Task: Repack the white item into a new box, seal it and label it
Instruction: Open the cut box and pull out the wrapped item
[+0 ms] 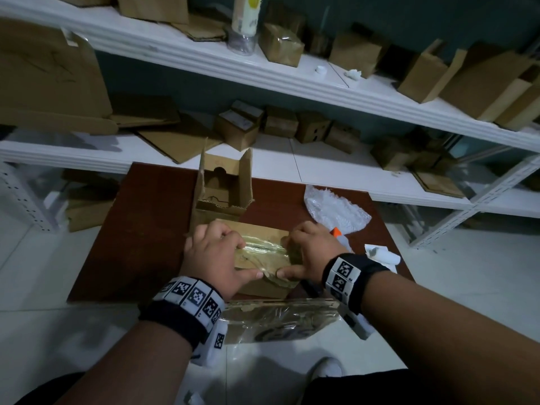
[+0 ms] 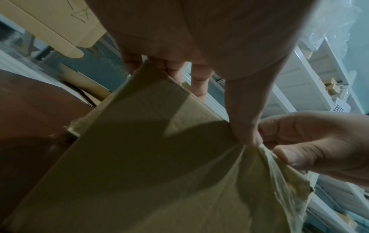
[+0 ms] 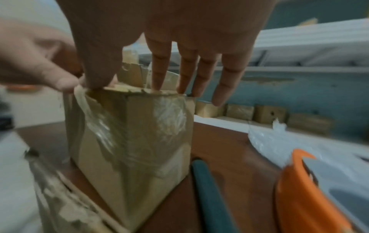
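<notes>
Wrist view: hands [image 2: 259, 134] pinch tape [image 2: 279, 165].

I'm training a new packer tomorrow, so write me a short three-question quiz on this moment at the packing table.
1. True or false: both hands are on the taped brown cardboard box.
2. Which stands behind that box: A) an open empty cardboard box, B) a roll of labels, C) a bottle?
3. What clear material lies crumpled on the brown table, right of the boxes?

Key: 1 true; the left hand and right hand rest on its top, thumbs meeting at loose clear tape. 2 A. 3 bubble wrap.
</notes>
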